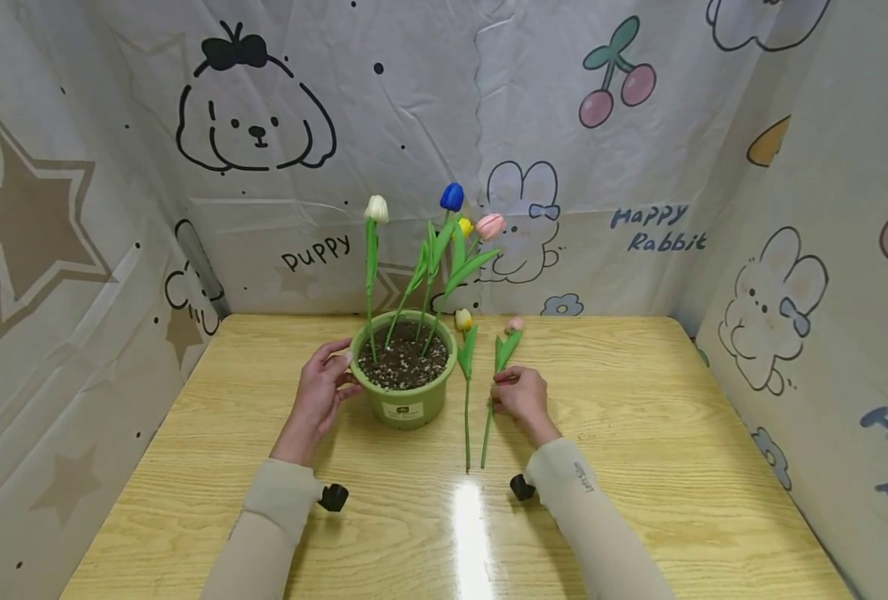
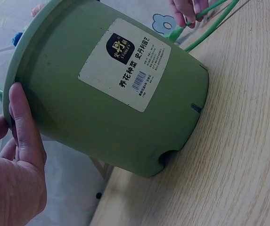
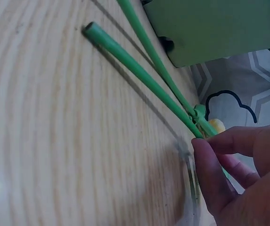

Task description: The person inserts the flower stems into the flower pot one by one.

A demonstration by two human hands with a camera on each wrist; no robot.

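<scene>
My left hand (image 1: 320, 396) grips the rim of a green flower pot (image 1: 431, 402) at its left side; the left wrist view shows fingers against the outer wall below the rim. Dark speckled soil (image 1: 399, 367) fills the pot. Standing in it are a white tulip (image 1: 376, 210), a blue tulip (image 1: 451, 197), a yellow tulip (image 1: 465, 226) and a pink tulip (image 1: 491, 226). Right of the pot, my right hand (image 1: 522, 396) pinches the stem of another pink tulip (image 1: 506, 348) between thumb and forefinger. Its stem end (image 3: 97, 35) lies close to the tabletop.
Between pot and right hand, a yellow-and-white tulip (image 1: 467, 354) lies on the wooden table (image 1: 624, 417). Printed curtains (image 1: 414, 100) stand behind the table and along both sides. A small black device (image 1: 333, 497) sits at each wrist.
</scene>
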